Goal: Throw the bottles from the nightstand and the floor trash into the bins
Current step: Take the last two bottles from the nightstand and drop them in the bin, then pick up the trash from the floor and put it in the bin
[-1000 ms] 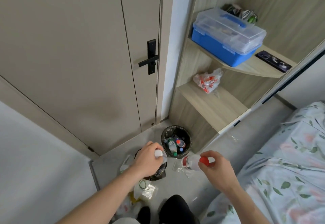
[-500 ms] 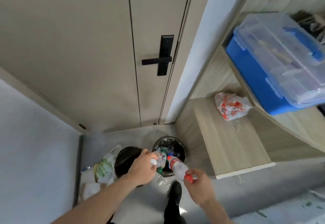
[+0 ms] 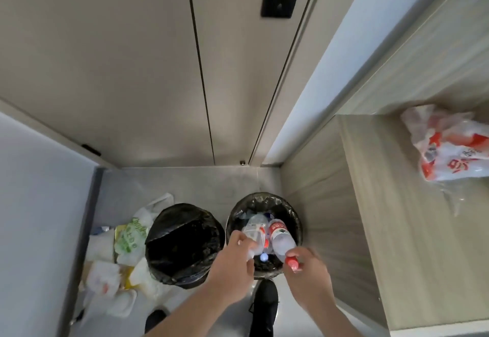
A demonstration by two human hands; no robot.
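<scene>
Bottles poised over the right-hand black-lined round bin (image 3: 293,211): left hand (image 3: 232,261) grips a crumpled clear plastic bottle (image 3: 254,232), right hand (image 3: 308,270) a red-capped clear plastic bottle (image 3: 281,238); next, release both.

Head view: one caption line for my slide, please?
Both hands, left hand and right hand, lower plastic bottles into the right bin.

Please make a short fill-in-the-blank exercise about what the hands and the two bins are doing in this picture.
1. The right hand holds a bottle with a ___ cap.
2. Both bottles are over the bin on the ___.
3. The loose trash lies on the floor to the ___ of the other bin.

Missing words: red; right; left
</scene>
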